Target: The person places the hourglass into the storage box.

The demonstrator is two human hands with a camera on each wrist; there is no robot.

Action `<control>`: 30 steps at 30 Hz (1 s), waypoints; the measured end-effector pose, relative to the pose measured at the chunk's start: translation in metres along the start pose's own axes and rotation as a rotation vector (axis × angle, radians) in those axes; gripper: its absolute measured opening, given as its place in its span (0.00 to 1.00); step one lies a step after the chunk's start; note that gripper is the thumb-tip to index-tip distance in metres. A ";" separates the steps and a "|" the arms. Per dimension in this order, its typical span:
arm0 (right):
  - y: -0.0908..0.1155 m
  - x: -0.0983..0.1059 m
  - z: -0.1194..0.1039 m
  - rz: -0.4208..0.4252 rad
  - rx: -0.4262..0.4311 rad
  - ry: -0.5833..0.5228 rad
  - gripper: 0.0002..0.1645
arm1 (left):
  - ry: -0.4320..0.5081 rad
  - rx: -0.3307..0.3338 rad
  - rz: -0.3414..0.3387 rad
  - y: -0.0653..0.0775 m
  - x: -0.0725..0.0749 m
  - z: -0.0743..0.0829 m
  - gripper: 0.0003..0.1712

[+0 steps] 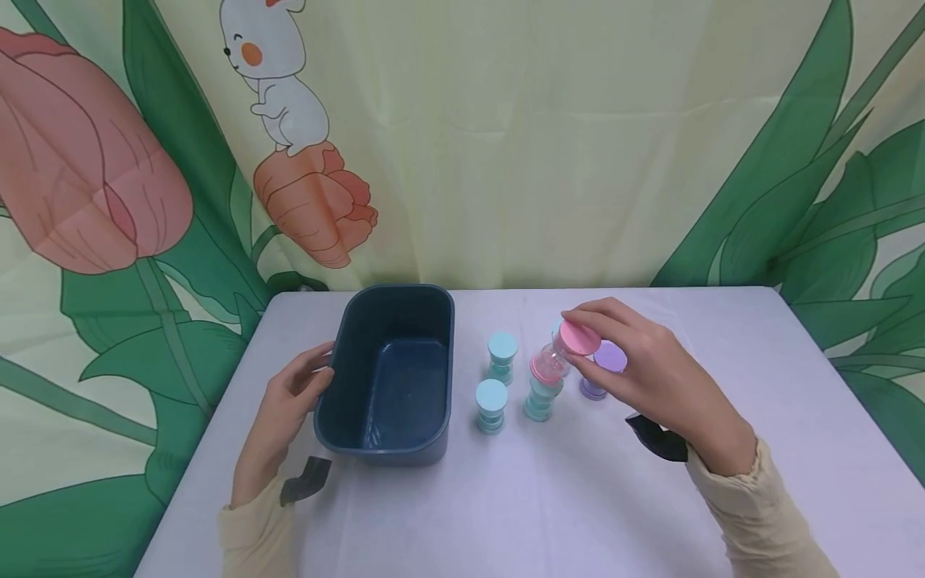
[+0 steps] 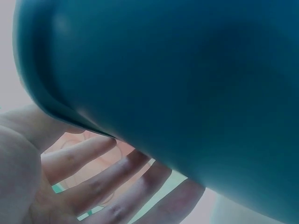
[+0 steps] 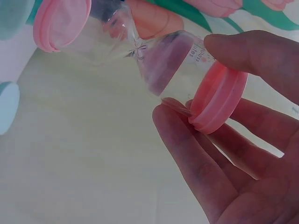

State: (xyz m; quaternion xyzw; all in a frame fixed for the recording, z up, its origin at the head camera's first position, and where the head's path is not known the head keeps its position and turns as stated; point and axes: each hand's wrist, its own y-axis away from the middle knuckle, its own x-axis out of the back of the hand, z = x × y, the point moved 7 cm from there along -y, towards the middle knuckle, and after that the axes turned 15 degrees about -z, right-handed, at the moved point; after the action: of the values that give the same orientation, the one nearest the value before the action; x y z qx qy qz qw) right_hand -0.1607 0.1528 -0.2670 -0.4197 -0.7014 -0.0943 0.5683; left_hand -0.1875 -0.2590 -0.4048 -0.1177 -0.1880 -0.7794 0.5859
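My right hand (image 1: 639, 365) pinches a pink-capped hourglass (image 1: 551, 365) by one end, thumb on one side and fingers on the other. The right wrist view shows its clear glass, narrow waist and pinkish sand, with the near pink cap (image 3: 219, 98) among my fingers. It is tilted, over or among the teal hourglasses. At the left, my left hand (image 1: 285, 401) rests against the outside of a dark blue bin (image 1: 426, 456). Its fingers (image 2: 105, 182) are spread and fairly straight along the wall, with the thumb near the rim.
Two teal hourglasses (image 1: 491, 397) stand right of the bin, one behind the other. Another teal hourglass (image 1: 539, 401) is below the pink one. A purple hourglass (image 1: 611, 357) stands partly behind my right hand. A printed curtain (image 1: 535, 160) hangs behind the white table (image 1: 578, 514).
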 end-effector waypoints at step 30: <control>-0.050 -0.019 -0.015 -0.007 0.066 -0.068 0.27 | -0.011 -0.011 -0.002 0.000 0.000 0.001 0.32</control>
State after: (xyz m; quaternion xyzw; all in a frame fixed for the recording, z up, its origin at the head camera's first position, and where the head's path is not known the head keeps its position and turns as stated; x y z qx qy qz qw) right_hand -0.1846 0.1034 -0.2611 -0.4014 -0.7244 -0.0588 0.5574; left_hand -0.1877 -0.2588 -0.4043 -0.1249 -0.1869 -0.7805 0.5834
